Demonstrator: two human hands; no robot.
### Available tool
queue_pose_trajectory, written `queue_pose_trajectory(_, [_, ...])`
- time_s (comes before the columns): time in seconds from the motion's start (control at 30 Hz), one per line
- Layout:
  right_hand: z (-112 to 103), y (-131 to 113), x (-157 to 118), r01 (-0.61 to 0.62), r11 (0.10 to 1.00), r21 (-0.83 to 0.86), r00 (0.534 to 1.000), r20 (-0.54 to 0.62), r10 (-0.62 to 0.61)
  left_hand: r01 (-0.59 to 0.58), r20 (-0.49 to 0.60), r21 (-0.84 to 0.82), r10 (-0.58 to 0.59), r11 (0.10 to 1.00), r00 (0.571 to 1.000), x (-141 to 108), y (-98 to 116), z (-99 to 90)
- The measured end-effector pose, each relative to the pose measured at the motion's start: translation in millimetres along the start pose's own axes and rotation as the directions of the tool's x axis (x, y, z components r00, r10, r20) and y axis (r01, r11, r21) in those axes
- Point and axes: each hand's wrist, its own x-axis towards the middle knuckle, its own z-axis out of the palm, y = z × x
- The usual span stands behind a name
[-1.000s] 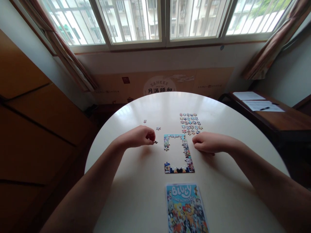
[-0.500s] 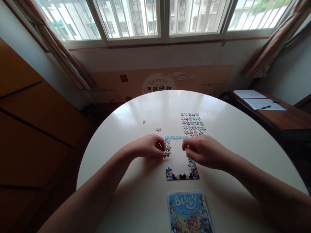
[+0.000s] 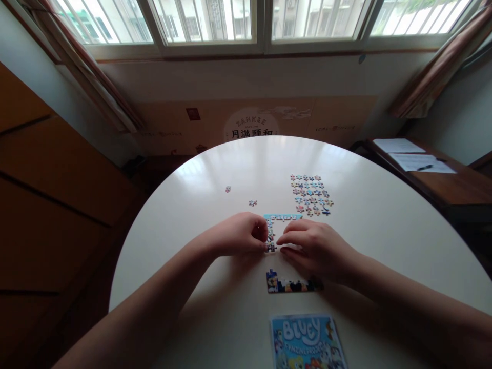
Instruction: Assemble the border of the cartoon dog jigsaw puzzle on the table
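A partly joined jigsaw puzzle frame (image 3: 294,287) lies on the table, its middle showing bare tabletop. At its left side my left hand (image 3: 246,233) is curled, with thumb and fingertips pinched at the outer edge of a puzzle piece (image 3: 271,247). My right hand (image 3: 313,245) reaches across the frame from the right. Its fingers are apart, tips just right of that piece, and I see nothing held in them. The right side of the frame is hidden under my right hand. A gap separates the left side's pieces from the lower left corner.
Loose puzzle pieces (image 3: 309,192) lie in rows beyond the frame at the right. Two more, a near piece (image 3: 252,203) and a farther piece (image 3: 228,189), lie at the left. A Bluey picture sheet (image 3: 307,341) is close to me on the white round table (image 3: 184,205).
My right hand has moved left from the frame's right side to the left-side piece, and its fingers have spread. My left hand stays at the left side. The view has tilted down slightly.
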Motion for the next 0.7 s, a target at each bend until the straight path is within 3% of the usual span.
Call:
queue_pose_trajectory(0.3, [8.7, -0.1, 1.8, 0.032, 0.999, -0.031, 0.999, -0.026, -0.033, -0.031, 0.03, -0.004, 0.031, 1.0, 0.999, 3.0, -6.0, 0.1])
queue_pose_trajectory(0.7, [2.0, 2.9, -3.3, 0.001, 0.992, -0.124, 1.0, -0.023, -0.003, -0.077, 0.105, 0.052, 0.071, 0.996, 0.992, 5.3, -6.8, -5.4])
